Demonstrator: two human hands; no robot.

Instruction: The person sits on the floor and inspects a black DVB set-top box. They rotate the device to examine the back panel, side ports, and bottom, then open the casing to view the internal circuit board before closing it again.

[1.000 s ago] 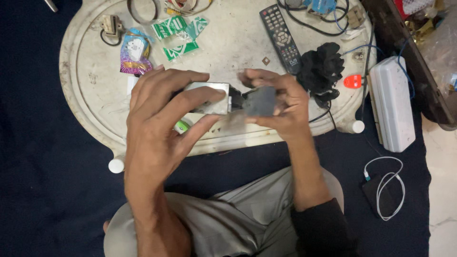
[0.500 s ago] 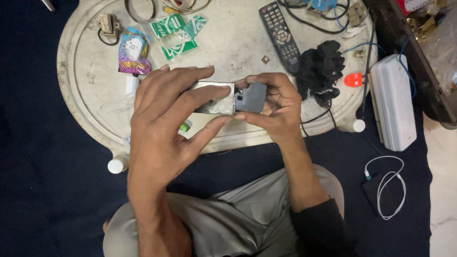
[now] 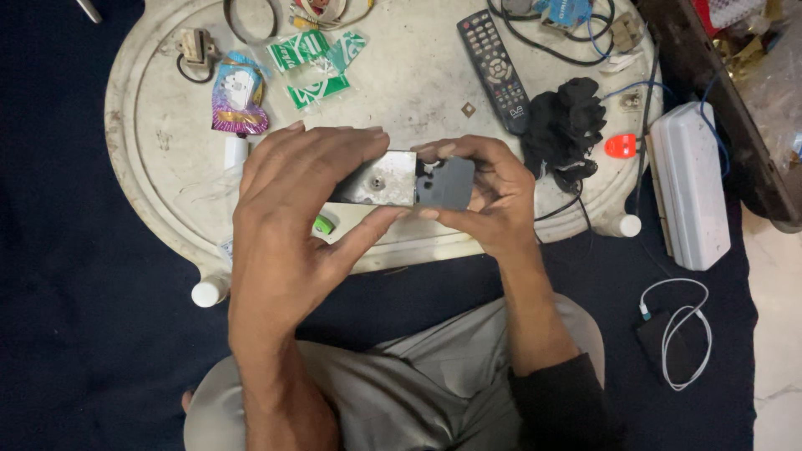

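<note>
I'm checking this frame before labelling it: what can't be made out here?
- Head view: how the metal block and grey part join, hidden by the left hand and right hand.
- Objects at the table's far edge: cut off by the frame top.
- Remote control buttons: too small.

**Half the box out of sight**

Left hand (image 3: 288,225) covers the metal box's (image 3: 380,178) near end; right hand (image 3: 493,196) hides the grey part's (image 3: 445,182) far side. Counter's (image 3: 159,159) top rim is cropped, and so is the cable tangle (image 3: 576,21) up top.

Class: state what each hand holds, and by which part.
Left hand grips the metal block at its left end; right hand pinches the grey cap joined to it.
</note>
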